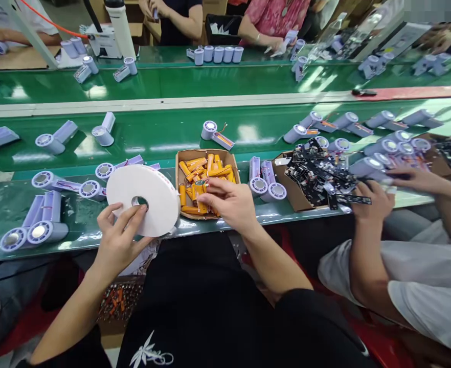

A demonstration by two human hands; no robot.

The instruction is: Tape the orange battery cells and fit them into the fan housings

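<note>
**White roll in the left hand, orange cell in the right, at a green workbench.**

Through the head camera, I see the left hand (120,235) gripping a white roll (156,189) at 9 o'clock, fingers hooked at its centre hole. The right hand (235,204), pinched narrow, holds an orange cell (201,198) over a cardboard box (177,176) of similar cells; I can't tell whether it is clear of the pile.

The roll's right edge is just beside the box, its lower edge close to the near rim of the bench (83,225). Lilac housings (89,189) crowd the roll's 9 to 11 o'clock side; two more (269,184) stand at the box's 3 o'clock. The most open room is the green belt (156,133) towards 12 o'clock, with one housing (210,130) on it.

The roll is a flat, matte disc with small red marks on its upper rim. Its broad face turns towards me, tilted, its longest span running 10 to 4 o'clock. The cell has a green end, pointing to 12 o'clock; its long axis runs roughly 12 to 6.
</note>
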